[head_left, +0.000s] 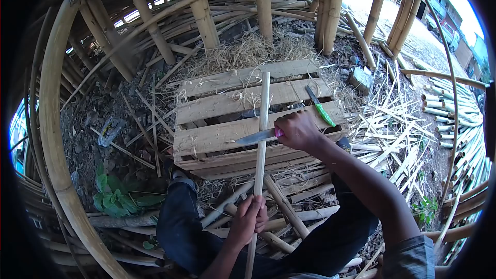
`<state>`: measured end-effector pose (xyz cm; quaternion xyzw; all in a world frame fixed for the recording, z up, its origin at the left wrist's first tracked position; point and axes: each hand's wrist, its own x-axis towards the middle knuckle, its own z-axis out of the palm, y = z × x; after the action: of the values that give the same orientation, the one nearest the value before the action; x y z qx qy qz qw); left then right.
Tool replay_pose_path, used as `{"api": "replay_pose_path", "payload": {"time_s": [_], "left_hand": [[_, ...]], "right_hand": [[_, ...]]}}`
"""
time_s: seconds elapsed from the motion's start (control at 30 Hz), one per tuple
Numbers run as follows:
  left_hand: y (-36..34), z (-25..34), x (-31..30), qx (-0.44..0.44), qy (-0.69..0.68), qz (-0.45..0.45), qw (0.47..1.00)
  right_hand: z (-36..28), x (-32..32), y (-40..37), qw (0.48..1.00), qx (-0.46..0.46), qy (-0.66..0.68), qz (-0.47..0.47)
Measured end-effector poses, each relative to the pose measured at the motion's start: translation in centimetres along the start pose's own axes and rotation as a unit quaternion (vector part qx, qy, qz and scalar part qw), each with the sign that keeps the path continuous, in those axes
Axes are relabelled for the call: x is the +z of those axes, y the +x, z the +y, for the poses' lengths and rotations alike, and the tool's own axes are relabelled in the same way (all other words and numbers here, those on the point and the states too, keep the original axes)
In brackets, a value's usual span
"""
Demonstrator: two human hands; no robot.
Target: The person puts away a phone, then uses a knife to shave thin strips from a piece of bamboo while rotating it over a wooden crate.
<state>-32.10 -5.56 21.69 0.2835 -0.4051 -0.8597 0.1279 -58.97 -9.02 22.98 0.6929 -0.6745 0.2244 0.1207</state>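
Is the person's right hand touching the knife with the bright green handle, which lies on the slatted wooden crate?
Apart. The head view shows a strip of pale slatted wooden crate between the right hand and the green-handled knife.

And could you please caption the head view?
Left hand grips a pale stick; right hand holds a knife across it.

Our left grip [249, 220] curls closed at six o'clock, the left forearm [226, 258] rising toward one o'clock. Our right grip [298, 130] is a tight fist near centre, toward three o'clock, back of the hand upward. The right forearm [356, 175] slants toward ten from a bent elbow [400, 214] at four. Our legs [178, 232] spread toward seven and five.
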Motion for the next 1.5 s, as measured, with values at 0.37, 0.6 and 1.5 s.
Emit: {"api": "replay_pose_path", "payload": {"time_s": [0.37, 0.6, 1.5], "left_hand": [[-1.3, -0.8, 0.0, -0.034, -0.006, -0.036, 0.999], [-3.4, -1.1, -0.5, -0.065, -0.043, -0.041, 0.996], [0.0, 3.7, 2.1, 0.07, -0.086, -0.113, 0.987]], "right_hand": [[7.6, -1.6, 1.9, 0.926, 0.368, -0.059, 0.061], [9.4, -2.7, -1.9, 0.899, 0.39, 0.188, 0.067], [-2.7, -6.3, 0.2, 0.574, 0.213, 0.781, -0.123]]}}
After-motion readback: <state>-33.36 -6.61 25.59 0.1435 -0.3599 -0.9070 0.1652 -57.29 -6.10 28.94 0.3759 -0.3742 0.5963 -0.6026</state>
